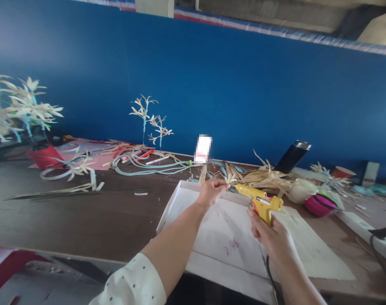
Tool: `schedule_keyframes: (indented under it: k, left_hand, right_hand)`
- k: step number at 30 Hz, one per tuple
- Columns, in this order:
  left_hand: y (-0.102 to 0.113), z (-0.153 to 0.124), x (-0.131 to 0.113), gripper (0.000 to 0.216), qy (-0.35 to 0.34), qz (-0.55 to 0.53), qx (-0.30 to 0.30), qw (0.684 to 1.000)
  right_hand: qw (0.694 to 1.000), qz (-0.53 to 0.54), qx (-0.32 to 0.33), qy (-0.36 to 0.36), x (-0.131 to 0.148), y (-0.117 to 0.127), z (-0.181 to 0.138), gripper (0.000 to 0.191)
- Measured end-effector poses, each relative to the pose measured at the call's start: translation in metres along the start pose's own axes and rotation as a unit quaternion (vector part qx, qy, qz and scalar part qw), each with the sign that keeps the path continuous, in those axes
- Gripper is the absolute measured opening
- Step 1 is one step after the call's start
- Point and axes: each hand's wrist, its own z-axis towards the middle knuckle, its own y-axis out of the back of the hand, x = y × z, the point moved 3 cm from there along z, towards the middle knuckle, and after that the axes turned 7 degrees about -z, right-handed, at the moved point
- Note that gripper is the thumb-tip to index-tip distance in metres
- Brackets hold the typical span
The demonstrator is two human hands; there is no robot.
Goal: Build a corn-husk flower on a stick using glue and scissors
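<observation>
My right hand (269,231) is wrapped round the grip of a yellow hot glue gun (258,201), whose nozzle points left. Its tip sits close to a small pale dried-leaf flower (230,179) pinched in the fingers of my left hand (212,191). Whether nozzle and flower touch, I cannot tell. Both hands are above a shallow white cardboard box lid (212,237) with red handwriting on it. From the glue gun, a dark cord (269,271) hangs down past the lid's right side.
Behind the lid lie dried husks (259,180) and a tilted black bottle (293,156). Light blue tubing (148,171) and flower stems (145,112) are at centre left. A red pot (45,156) holds more flowers. A pink pouch (320,205) and white power strip (367,235) lie right.
</observation>
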Motion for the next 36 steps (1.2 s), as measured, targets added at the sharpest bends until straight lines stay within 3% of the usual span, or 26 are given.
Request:
schedule_keyframes:
  k: [10, 36]
  left_hand:
    - [0.0000, -0.0010, -0.0017, 0.021, 0.026, -0.002, -0.009, 1.000]
    - [0.0007, -0.0005, 0.0011, 0.022, 0.018, 0.004, -0.001, 1.000]
  right_hand:
    - [1.000, -0.005, 0.004, 0.000, -0.0002, -0.0010, 0.0001, 0.043]
    - [1.000, -0.002, 0.004, -0.007, -0.0009, -0.0011, 0.0003, 0.041]
